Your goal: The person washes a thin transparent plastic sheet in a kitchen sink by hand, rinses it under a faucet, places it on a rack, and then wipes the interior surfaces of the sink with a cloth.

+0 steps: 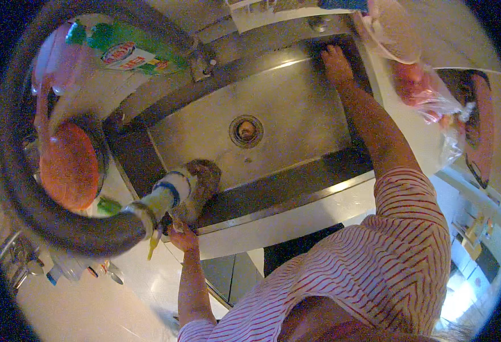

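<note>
A stainless steel sink (293, 115) lies before me, with a drain basket (246, 131) in its floor. In the basket sits a small pale-brown bit. My right hand (337, 66) reaches into the far right corner of the sink, fingers against the wall; what lies under them is hidden. My left hand (184, 237) is at the near left corner by the sink's front rim, just below the spray head (169, 190) of the faucet. Its fingertips are partly hidden, and whether they grip anything is unclear. The faucet's dark curved hose (88, 235) arches over the left side.
At the left stand a green dish-soap bottle (126, 53) and a round orange-red utensil or lid (69, 166). Cutlery (114, 272) lies at lower left. On the right counter are a plastic bag of reddish items (417, 87) and a pinkish-brown elongated object (481, 128).
</note>
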Motion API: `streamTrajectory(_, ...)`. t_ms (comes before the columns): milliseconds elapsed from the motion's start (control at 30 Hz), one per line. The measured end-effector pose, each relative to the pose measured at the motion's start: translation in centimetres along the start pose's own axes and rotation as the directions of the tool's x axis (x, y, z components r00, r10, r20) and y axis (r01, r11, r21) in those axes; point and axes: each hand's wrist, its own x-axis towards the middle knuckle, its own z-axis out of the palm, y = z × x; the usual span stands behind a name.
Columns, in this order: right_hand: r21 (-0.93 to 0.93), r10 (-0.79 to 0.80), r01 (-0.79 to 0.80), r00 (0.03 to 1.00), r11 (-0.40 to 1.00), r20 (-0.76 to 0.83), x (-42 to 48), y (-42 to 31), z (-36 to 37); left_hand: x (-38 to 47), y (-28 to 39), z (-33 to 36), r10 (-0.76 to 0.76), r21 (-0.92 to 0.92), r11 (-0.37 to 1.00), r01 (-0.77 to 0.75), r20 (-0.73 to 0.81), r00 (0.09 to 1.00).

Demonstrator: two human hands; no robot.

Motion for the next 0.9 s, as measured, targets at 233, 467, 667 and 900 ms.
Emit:
streamTrajectory(233, -0.242, -0.026, 0.098, 0.958, 0.965, 0.286, -8.5, -5.0, 9.0, -0.3, -3.5, 1.4, 0.193, 0.043, 0.98, -0.193, 0.011, 0.981)
streamTrajectory(467, 0.096, -0.276, 0.262, 0.942, 0.96, 0.188, -7.0, -4.4, 3.2, 0.1, -4.0, 0.9, 0.248, -0.012, 0.969, -0.247, 0.052, 0.967)
streamTrajectory(667, -0.217, -0.246, 0.337, 0.9, 0.916, 0.359, -10.4, 0.5, 4.6, 0.6, -0.2, 0.5, 0.097, -0.143, 0.986, -0.09, 0.042, 0.994)
streamTrajectory(900, 0.356, -0.292, -0.008, 0.554, 0.935, 0.78, -21.0, 1.4, 3.9, 0.4, -2.0, 2.0, 0.128, -0.14, 0.983, -0.122, 0.03, 0.991)
